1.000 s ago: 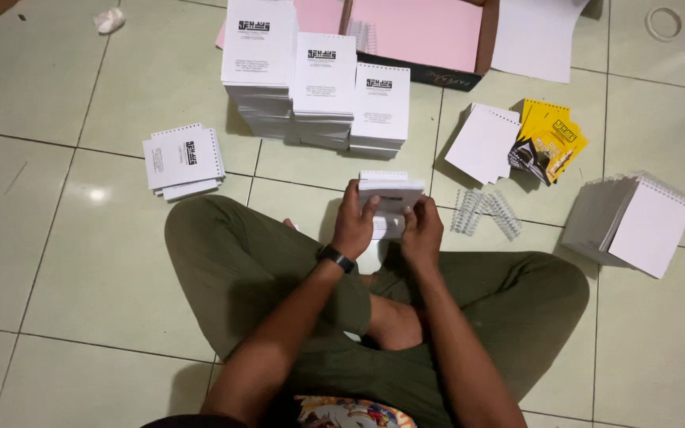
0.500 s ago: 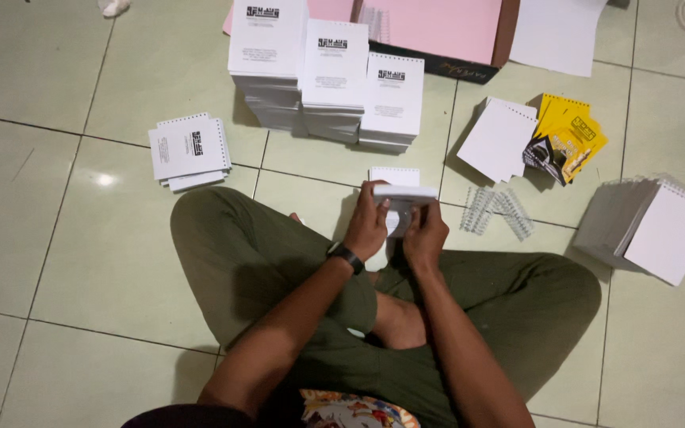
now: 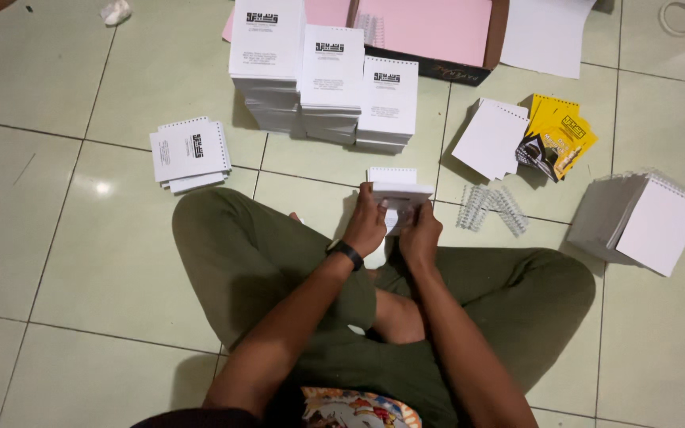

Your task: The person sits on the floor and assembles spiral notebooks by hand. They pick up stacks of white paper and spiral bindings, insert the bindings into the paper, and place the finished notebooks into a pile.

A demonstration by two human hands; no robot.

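I sit cross-legged on a tiled floor. My left hand, with a black watch on the wrist, and my right hand both grip a small white pad of paper held edge-on above my shins. Under it on the floor lies another white punched pad. A loose heap of white wire binding coils lies just right of my right hand.
Three tall stacks of printed white notepads stand ahead, a small bound pile at left. Blank white sheets and yellow covers lie right, a white spiral-bound stack far right, a box with pink paper behind.
The pad in my hands has shifted slightly and now sits flatter, edge-on to me. My view has drifted a little; the piles on the floor have not moved.
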